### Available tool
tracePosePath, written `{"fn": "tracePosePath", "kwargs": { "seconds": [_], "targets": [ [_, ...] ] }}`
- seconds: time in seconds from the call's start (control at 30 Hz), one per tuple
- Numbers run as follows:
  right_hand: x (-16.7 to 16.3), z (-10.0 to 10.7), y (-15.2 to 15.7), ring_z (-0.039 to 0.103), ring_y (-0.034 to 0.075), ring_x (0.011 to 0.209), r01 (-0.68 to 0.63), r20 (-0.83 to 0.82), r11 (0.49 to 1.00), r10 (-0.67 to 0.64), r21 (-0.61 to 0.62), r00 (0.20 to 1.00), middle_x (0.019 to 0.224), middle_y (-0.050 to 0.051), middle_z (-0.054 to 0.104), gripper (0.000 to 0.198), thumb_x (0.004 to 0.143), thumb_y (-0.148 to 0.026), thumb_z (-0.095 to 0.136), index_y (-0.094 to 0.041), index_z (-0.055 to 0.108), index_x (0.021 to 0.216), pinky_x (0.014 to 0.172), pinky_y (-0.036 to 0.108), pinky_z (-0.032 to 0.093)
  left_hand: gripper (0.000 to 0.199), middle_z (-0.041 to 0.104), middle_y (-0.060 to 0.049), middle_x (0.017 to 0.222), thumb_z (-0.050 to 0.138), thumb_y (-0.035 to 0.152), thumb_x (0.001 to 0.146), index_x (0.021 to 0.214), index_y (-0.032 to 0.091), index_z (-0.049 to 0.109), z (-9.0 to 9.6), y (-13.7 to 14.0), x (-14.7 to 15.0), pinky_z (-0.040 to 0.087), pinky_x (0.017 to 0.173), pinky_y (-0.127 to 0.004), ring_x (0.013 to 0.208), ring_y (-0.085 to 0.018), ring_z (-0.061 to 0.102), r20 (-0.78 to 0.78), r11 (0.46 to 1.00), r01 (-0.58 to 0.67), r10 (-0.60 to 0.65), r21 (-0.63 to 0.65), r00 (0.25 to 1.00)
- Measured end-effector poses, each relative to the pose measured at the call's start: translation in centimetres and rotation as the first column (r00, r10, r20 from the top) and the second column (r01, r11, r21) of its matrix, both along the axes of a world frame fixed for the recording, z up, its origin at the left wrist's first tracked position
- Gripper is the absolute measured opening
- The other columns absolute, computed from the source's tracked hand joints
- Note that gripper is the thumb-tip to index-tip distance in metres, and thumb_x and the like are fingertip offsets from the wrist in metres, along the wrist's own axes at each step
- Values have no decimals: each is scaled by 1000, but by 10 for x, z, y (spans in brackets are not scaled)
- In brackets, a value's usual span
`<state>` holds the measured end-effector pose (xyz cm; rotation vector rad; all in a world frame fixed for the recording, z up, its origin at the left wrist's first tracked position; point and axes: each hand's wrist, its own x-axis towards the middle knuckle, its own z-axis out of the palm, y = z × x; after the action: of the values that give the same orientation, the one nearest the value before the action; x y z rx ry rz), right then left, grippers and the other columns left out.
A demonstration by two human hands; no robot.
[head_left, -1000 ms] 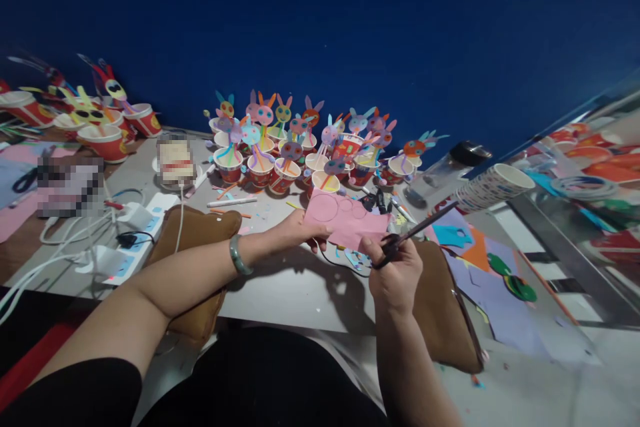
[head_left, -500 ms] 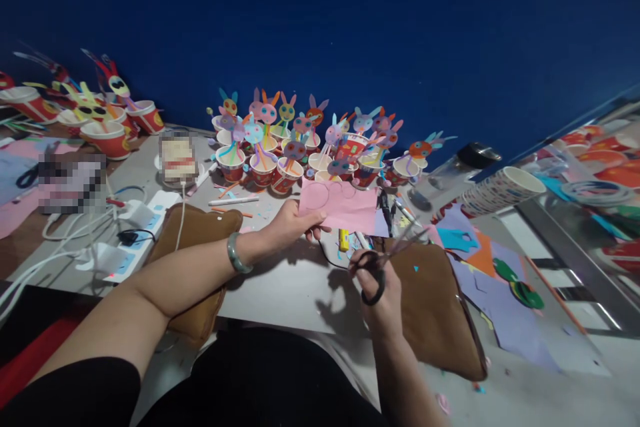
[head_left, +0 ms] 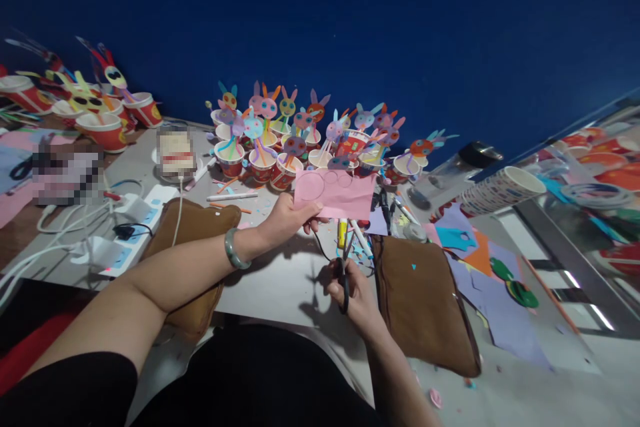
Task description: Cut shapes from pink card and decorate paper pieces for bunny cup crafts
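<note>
A sheet of pink paper [head_left: 345,199] with drawn circle outlines is pinched at its left lower edge by my left hand [head_left: 291,219]. My right hand [head_left: 356,293], below and to the right of the paper, grips black-handled scissors [head_left: 344,277] by the finger loops. The scissors' blades point up toward the paper's lower edge, apart from it as far as I can see. Just past the blades lie a yellow item [head_left: 342,232] and a white marker [head_left: 361,239] on the table.
Several paper cups [head_left: 287,170] with paper rabbit figures stand along the blue wall. Brown cushions [head_left: 425,307] lie on both sides. A power strip [head_left: 143,230] with cables is at left; a clear bottle [head_left: 447,177], stacked cups [head_left: 500,190] and purple paper [head_left: 515,320] are at right.
My right hand has moved left and turned the scissors, so the blades now point upward instead of to the right. The pink paper has shifted slightly left and up in view.
</note>
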<state>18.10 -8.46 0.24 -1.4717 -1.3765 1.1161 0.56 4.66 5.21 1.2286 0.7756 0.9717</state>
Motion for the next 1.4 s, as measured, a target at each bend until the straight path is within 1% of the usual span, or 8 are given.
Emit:
{"fn": "tracePosePath", "kwargs": {
  "seconds": [0.17, 0.47, 0.63, 0.8, 0.93, 1.1, 1.23, 1.4],
  "targets": [
    [-1, 0, 4, 49, 15, 63, 2, -11, 1000, -2, 9, 1000, 72, 0, 54, 56, 69, -71, 72, -20, 53, 85, 58, 28, 42, 38, 66, -6, 56, 68, 43, 80, 68, 7, 70, -4, 2, 0, 44, 45, -18, 46, -7, 55, 28, 1000, 11, -11, 3, 1000],
    [4, 18, 25, 51, 15, 65, 40, 26, 997, -41, 65, 999, 75, 1, 56, 59, 68, -76, 70, -20, 58, 84, 58, 28, 44, 36, 66, -7, 57, 67, 40, 82, 67, 7, 69, -7, -3, 0, 46, 45, -19, 45, -7, 54, -29, 989, 147, -147, 13, 989],
    [4, 18, 29, 51, 16, 63, 10, 23, 997, -12, 75, 1000, 70, 0, 55, 60, 70, -78, 66, -20, 58, 86, 59, 28, 43, 34, 64, -6, 54, 65, 37, 84, 66, 8, 69, -6, -2, 0, 45, 45, -18, 46, -8, 55, -48, 989, 147, -147, 4, 988],
    [9, 15, 28, 50, 16, 65, 15, 60, 994, -21, 104, 998, 70, 0, 56, 58, 74, -77, 63, -20, 60, 83, 61, 28, 42, 32, 68, -8, 60, 64, 31, 84, 62, 7, 67, -1, -3, -2, 46, 46, -17, 45, -6, 55, -64, 991, 134, -135, -18, 989],
    [11, 12, 27, 50, 16, 65, 2, 62, 997, -8, 83, 998, 70, 0, 55, 57, 74, -75, 64, -20, 60, 84, 61, 28, 42, 29, 71, -10, 64, 61, 26, 85, 64, 6, 68, 1, -3, -1, 46, 46, -18, 45, -6, 55, -73, 992, 120, -123, -46, 990],
    [8, 11, 27, 49, 16, 64, 10, 43, 996, -14, 94, 999, 68, -1, 54, 57, 75, -76, 63, -20, 59, 82, 62, 29, 42, 26, 70, -9, 61, 64, 24, 84, 67, 6, 69, 0, -3, -1, 46, 45, -16, 43, -6, 54, -77, 993, 106, -110, -53, 991],
    [7, 12, 26, 46, 15, 59, 5, 32, 997, -7, 78, 999, 64, -2, 52, 60, 75, -81, 58, -21, 57, 79, 58, 28, 39, 27, 70, -9, 62, 64, 26, 84, 68, 6, 70, -1, -2, -1, 47, 46, -17, 44, -6, 55, -67, 992, 118, -121, -47, 990],
    [6, 11, 23, 42, 13, 57, 28, 24, 998, -29, 57, 999, 61, -2, 49, 57, 79, -77, 58, -20, 56, 75, 54, 27, 34, 27, 67, -7, 57, 63, 26, 85, 69, 5, 71, -3, -1, -1, 45, 45, -17, 43, -6, 53, -64, 990, 131, -134, -49, 989]
  ]
}}
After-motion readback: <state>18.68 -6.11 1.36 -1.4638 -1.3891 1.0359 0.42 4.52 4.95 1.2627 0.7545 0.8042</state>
